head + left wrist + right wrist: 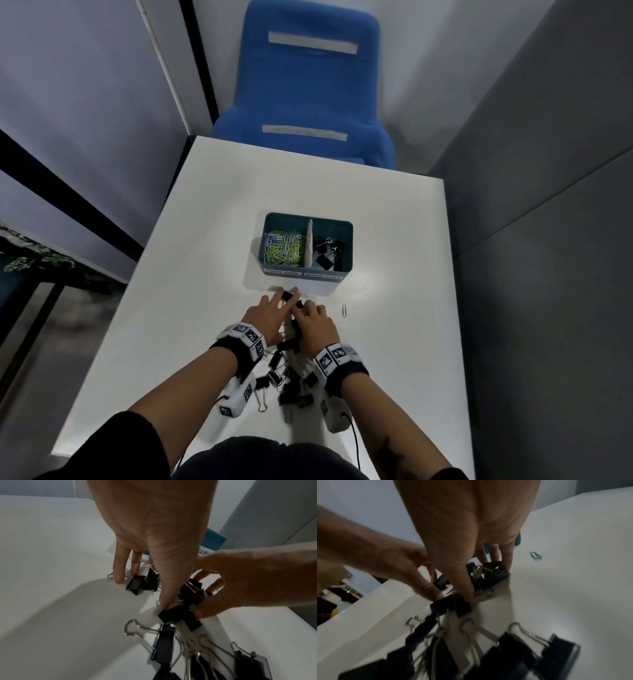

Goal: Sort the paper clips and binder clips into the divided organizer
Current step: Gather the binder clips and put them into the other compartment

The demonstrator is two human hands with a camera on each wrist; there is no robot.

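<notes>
The teal divided organizer (346, 255) stands mid-table, with paper clips (284, 248) in its left half and black binder clips (327, 251) in its right half. Its corner (214, 539) shows in the left wrist view. Just in front of it, both hands work at the far end of a heap of binder clips (291, 380). My left hand (281, 301) reaches down with straight fingers (120, 574) touching two small clips (142, 583), its thumb pressing another. My right hand (308, 310) curls fingers and thumb around a bunch of clips (489, 574).
One loose paper clip (344, 310) lies on the white table (205, 240), right of my right hand. A blue chair (308, 85) stands beyond the table's far edge. Grey partitions close in both sides. More binder clips (164, 646) lie under my wrists.
</notes>
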